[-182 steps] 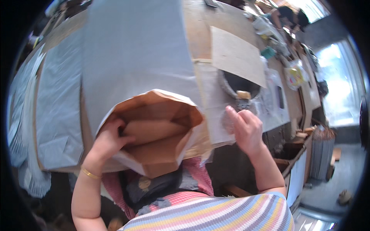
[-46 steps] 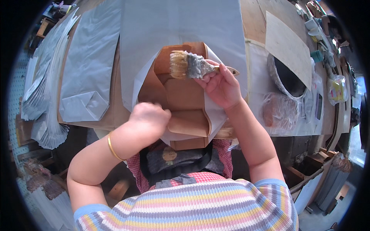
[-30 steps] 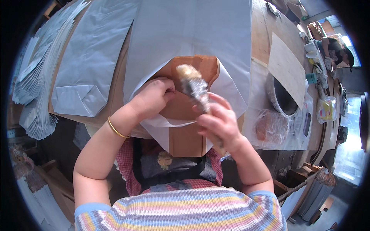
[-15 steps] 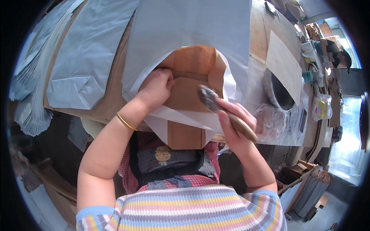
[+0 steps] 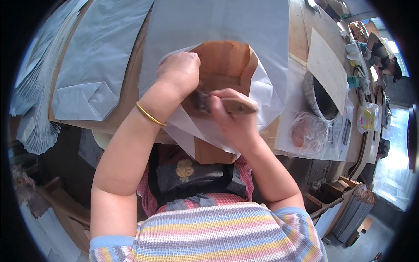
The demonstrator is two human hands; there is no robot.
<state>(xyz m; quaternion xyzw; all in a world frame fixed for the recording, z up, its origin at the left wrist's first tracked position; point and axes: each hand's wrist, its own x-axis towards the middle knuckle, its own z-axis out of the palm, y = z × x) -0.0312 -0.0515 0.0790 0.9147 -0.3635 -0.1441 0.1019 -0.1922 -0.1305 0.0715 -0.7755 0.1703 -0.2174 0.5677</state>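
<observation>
A white paper bag with a brown paper lining lies in front of me, its near end spread open. My left hand, a gold bangle on its wrist, is closed at the left side of that opening, on the bag's edge; its fingertips are hidden. In my right hand is a brush with a wooden handle. The brush's bristle end is blurred and points left, over the brown paper inside the opening. A brown flap of the bag hangs toward me over the table edge.
To the left lie a folded white bag and a fanned stack of white bags. On the right are a dark round container partly covered by a board, and a clear plastic bag. Cartons stand below at right.
My right hand has moved left and up with the brush, from the opening's right side into it. My left hand has shifted up, lifting at the edge of the bag.
</observation>
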